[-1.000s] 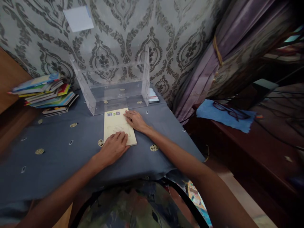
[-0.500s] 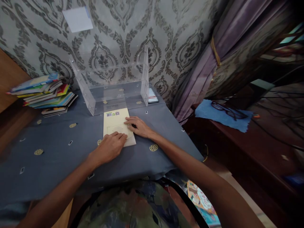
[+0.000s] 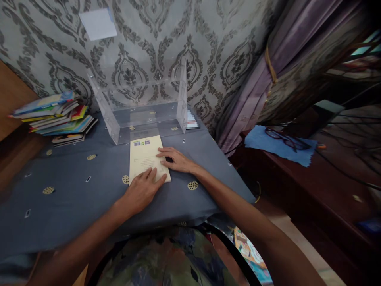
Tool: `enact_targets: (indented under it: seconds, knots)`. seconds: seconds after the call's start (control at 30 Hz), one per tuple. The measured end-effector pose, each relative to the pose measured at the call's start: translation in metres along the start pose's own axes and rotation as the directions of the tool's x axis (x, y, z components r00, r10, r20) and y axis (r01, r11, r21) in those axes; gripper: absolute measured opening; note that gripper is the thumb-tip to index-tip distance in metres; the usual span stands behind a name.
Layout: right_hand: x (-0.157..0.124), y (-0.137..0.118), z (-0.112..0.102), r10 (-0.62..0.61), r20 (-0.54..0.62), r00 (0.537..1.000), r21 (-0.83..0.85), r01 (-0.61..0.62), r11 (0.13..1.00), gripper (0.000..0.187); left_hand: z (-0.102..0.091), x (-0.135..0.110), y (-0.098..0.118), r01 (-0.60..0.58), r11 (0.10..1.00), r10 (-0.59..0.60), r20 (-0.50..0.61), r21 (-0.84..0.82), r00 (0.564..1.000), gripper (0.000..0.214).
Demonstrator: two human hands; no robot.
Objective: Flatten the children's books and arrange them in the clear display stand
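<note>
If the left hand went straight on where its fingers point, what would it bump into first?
Sliding across the pale yellow book, the left hand would likely meet the right hand first, at the book's right edge; exact heights are hard to judge.

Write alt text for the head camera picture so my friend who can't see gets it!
A person's left hand and right hand touch a cream book lying on a blue-grey tablecloth. Behind it stands a clear plastic rack, with a messy pile of books to the rack's left.
</note>
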State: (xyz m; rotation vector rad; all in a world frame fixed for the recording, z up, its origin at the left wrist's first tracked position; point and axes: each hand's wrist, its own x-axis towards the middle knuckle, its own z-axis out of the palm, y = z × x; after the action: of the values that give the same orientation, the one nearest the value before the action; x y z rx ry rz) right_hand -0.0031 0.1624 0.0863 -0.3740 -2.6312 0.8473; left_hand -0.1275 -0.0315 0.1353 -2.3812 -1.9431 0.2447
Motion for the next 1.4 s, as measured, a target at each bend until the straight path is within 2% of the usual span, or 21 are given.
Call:
enact_targets:
  seconds: [0.17, 0.3, 0.5, 0.63, 0.77, 0.93, 1.07, 1.27, 1.4]
  knots:
    - [-0.003, -0.003, -0.002, -0.003, 0.04, 0.999, -0.031, 0.004, 1.0, 0.047, 0.013, -0.004, 0.002, 0.012, 1.0, -0.012, -0.056, -0.005, 0.998, 0.055]
    - [-0.008, -0.008, -0.001, 0.013, 0.067, 0.998, -0.07, -0.009, 0.998, 0.061, 0.018, -0.01, 0.001, -0.006, 1.0, 0.005, -0.121, -0.01, 0.993, 0.049]
    - [-0.031, -0.021, -0.002, 0.037, 0.125, 0.991, -0.123, -0.021, 0.992, 0.086, 0.028, -0.043, -0.011, 0.041, 0.999, -0.045, -0.198, -0.026, 0.979, 0.044]
    - [-0.045, -0.027, -0.003, 0.022, 0.124, 0.992, -0.162, -0.001, 0.987, 0.085, 0.035, -0.066, -0.023, 0.08, 0.996, -0.085, -0.231, -0.03, 0.969, 0.046]
    - [-0.048, -0.029, -0.004, 0.04, 0.132, 0.99, -0.179, -0.016, 0.984, 0.082, 0.034, -0.07, -0.029, 0.122, 0.987, -0.148, -0.308, -0.104, 0.94, 0.041]
    - [-0.045, -0.033, -0.008, 0.072, 0.162, 0.984, -0.164, -0.045, 0.985, 0.076, 0.03, -0.047, -0.045, 0.163, 0.951, -0.243, -0.308, -0.264, 0.92, 0.038]
    - [-0.032, -0.034, -0.008, 0.093, 0.142, 0.985, -0.162, -0.07, 0.984, 0.063, 0.033, -0.015, -0.07, 0.225, 0.931, -0.308, -0.285, -0.289, 0.908, 0.039]
    - [0.01, -0.023, 0.001, 0.142, 0.088, 0.986, -0.237, -0.118, 0.964, 0.059, 0.042, 0.031, -0.105, 0.306, 0.913, -0.376, -0.266, -0.269, 0.888, 0.043]
    - [0.036, -0.012, 0.004, 0.183, 0.01, 0.983, -0.271, -0.174, 0.947, 0.052, 0.054, 0.048, -0.124, 0.327, 0.882, -0.43, -0.298, -0.338, 0.852, 0.043]
